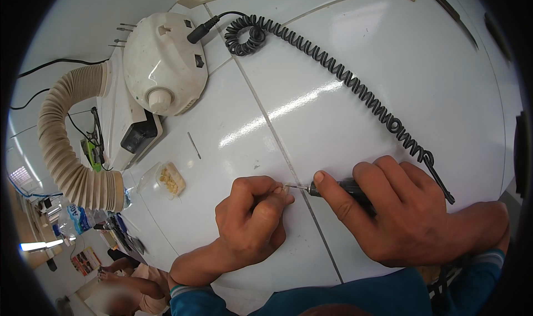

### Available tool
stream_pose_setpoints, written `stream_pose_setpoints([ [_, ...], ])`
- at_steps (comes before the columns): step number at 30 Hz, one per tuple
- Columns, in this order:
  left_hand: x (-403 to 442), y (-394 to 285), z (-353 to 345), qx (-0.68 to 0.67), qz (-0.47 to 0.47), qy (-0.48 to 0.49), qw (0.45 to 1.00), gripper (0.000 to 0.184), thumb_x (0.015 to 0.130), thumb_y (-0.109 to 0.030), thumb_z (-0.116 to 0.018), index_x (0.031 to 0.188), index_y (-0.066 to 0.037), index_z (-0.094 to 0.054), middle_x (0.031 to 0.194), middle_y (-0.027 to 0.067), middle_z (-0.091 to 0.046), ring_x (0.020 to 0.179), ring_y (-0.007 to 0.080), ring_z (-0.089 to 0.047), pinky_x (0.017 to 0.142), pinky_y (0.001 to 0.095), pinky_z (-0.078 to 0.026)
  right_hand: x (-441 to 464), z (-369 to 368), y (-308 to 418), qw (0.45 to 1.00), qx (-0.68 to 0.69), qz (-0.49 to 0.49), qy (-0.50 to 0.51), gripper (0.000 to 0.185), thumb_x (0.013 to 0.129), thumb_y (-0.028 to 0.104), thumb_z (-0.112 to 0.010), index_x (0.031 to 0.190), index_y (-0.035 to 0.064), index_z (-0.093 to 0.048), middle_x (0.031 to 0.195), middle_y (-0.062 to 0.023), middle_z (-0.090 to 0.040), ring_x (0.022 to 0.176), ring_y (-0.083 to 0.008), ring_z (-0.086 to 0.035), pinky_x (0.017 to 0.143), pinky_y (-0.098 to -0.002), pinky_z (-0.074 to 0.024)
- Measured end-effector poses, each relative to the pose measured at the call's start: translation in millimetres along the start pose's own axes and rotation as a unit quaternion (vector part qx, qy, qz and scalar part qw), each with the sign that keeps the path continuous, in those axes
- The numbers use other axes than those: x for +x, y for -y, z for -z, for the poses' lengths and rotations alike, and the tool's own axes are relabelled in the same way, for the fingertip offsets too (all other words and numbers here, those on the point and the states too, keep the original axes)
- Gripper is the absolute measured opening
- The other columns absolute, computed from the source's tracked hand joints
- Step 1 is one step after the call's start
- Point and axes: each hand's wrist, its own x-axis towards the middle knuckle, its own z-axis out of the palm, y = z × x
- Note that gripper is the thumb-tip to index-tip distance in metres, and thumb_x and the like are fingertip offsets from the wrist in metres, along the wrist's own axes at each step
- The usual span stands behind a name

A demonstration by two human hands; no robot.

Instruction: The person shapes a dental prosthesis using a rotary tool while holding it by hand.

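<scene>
My right hand (pixel 397 213) is wrapped round a black rotary handpiece (pixel 354 189), its thumb stretched along the body. A thin metal bit (pixel 297 187) points left from the handpiece's tip. Fingers of my left hand (pixel 250 216) pinch a small pale piece (pixel 285 189) whose kind I cannot make out; most of it is hidden by the fingertips. The bit's end meets or nearly meets this piece. A black coiled cord (pixel 333 66) stretches from the white control unit (pixel 161 60) down towards my right hand.
A ribbed beige hose (pixel 53 133) curves along the left. Near it lie a small open box of pale pieces (pixel 171 180) and a thin metal rod (pixel 194 145). A plastic bottle (pixel 78 220) stands lower left. Beyond the table edge sits another person (pixel 150 277).
</scene>
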Motion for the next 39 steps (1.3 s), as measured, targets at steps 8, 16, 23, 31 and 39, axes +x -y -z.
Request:
stream_pose_setpoints([
  [8, 0.0, 0.5, -0.2, 0.005, -0.005, -0.001, 1.0, 0.041, 0.083, 0.022, -0.083, 0.112, 0.002, -0.064, 0.102, 0.0206, -0.069, 0.082, 0.0243, -0.074, 0.065, 0.0316, -0.062, 0.1, 0.8, 0.7, 1.0, 0.001, -0.004, 0.004, 0.052, 0.092, 0.02, -0.074, 0.141, 0.0043, -0.083, 0.1, -0.013, -0.06, 0.084, -0.0255, -0.065, 0.06, -0.0339, -0.053],
  [16, -0.6, 0.3, -0.4, 0.006, -0.003, -0.001, 1.0, 0.041, 0.083, 0.022, -0.083, 0.113, 0.002, -0.064, 0.103, 0.0203, -0.069, 0.082, 0.0238, -0.074, 0.065, 0.031, -0.062, 0.0, 1.3, 1.2, 1.0, -0.002, -0.006, 0.01, 0.053, 0.093, 0.021, -0.074, 0.142, 0.0048, -0.083, 0.101, -0.0132, -0.061, 0.085, -0.0261, -0.065, 0.062, -0.0348, -0.0537],
  [23, 0.1, 0.3, -0.1, 0.008, -0.006, -0.001, 1.0, 0.04, 0.083, 0.021, -0.083, 0.113, 0.002, -0.064, 0.103, 0.0204, -0.068, 0.081, 0.0238, -0.074, 0.064, 0.0311, -0.062, 0.2, 1.9, 1.4, 1.0, 0.003, -0.007, 0.013, 0.053, 0.093, 0.021, -0.073, 0.142, 0.0044, -0.083, 0.102, -0.0142, -0.062, 0.086, -0.0269, -0.067, 0.062, -0.0356, -0.0548],
  [31, 1.0, 1.2, -0.7, 0.012, -0.009, -0.014, 1.0, 0.037, 0.079, 0.021, -0.082, 0.108, 0.004, -0.067, 0.102, 0.0203, -0.068, 0.076, 0.0236, -0.073, 0.059, 0.0312, -0.06, -0.4, 1.9, 2.2, 1.0, -0.003, -0.008, 0.011, 0.054, 0.091, 0.021, -0.074, 0.142, 0.0047, -0.083, 0.102, -0.0136, -0.06, 0.085, -0.0264, -0.065, 0.062, -0.0355, -0.0549],
  [39, 0.6, 4.2, -2.7, 0.007, -0.017, -0.028, 0.999, 0.036, 0.07, 0.022, -0.081, 0.102, 0.008, -0.072, 0.104, 0.0207, -0.068, 0.073, 0.0239, -0.076, 0.056, 0.0314, -0.062, 0.5, -1.7, 2.6, 1.0, -0.001, -0.016, -0.012, 0.054, 0.09, 0.02, -0.075, 0.141, 0.005, -0.083, 0.101, -0.0123, -0.059, 0.084, -0.0256, -0.064, 0.061, -0.0346, -0.0547],
])
